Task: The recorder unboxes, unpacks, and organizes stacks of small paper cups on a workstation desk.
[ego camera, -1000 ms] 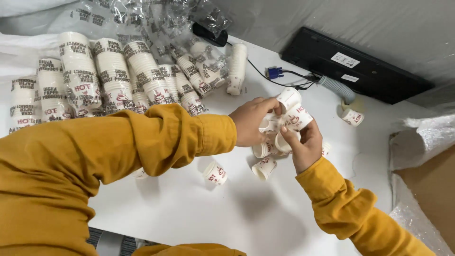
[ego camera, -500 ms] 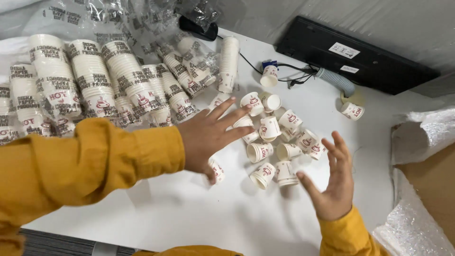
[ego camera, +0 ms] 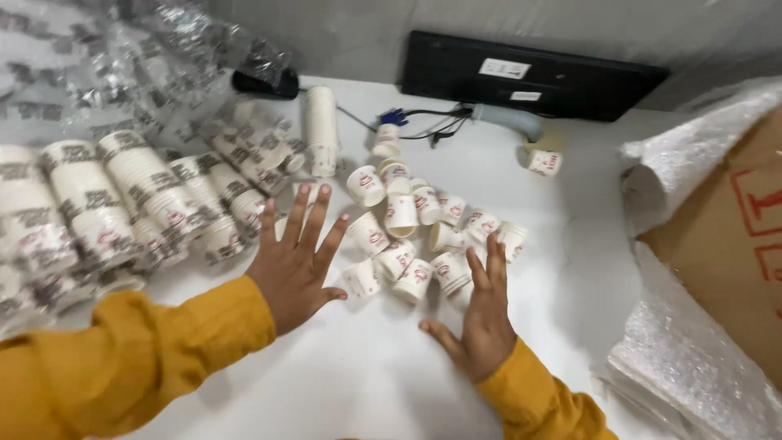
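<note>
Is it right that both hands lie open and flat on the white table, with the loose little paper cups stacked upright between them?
Not quite. In the head view the left hand and right hand are open, but the loose paper cups lie scattered on their sides on the table, not stacked.

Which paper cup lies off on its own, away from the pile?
Start at the long black device along the wall behind the white table. Just below its right half lies one small paper cup on its side. Unlike the loose pile between the hands, it has no neighbours.
</note>
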